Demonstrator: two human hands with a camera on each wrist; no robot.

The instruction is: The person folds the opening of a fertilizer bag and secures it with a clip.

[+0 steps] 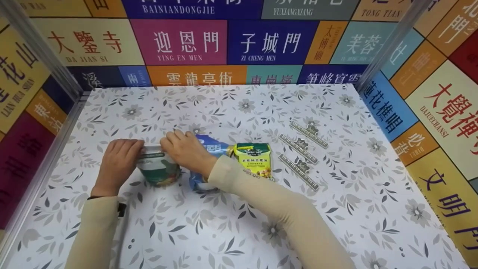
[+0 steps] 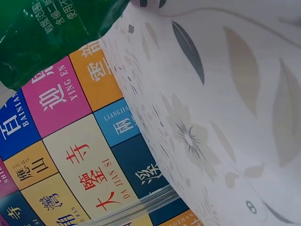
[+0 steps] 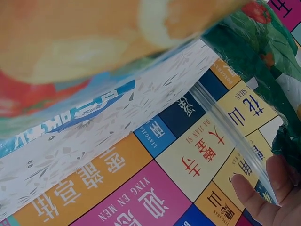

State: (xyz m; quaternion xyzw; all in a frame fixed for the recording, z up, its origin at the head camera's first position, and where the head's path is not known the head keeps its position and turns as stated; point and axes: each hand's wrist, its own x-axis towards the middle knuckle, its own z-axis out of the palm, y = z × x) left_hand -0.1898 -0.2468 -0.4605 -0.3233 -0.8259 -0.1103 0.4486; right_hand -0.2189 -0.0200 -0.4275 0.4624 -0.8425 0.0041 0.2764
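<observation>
A green and white plastic bag (image 1: 158,173) stands on the table with its top edge between the two hands. The left hand (image 1: 116,164) grips its upper left corner, and the right hand (image 1: 188,151) pinches the upper right one. Between them a dark green strip crosses the bag's pale top. Part of the same green bag (image 2: 51,42) fills a corner of the left wrist view, where the hand is hidden. In the right wrist view, fingers (image 3: 263,195) are at the crumpled edge of the green bag (image 3: 268,61). A blue bag (image 1: 209,142) lies partly under the right wrist.
Right of the blue bag lies a yellow and green bag (image 1: 254,158), partly behind the right sleeve. Several metal bar clips, the middle one (image 1: 298,148) among them, lie in a slanting row farther right. Printed panels (image 1: 179,41) wall the flowered table (image 1: 224,239) on three sides.
</observation>
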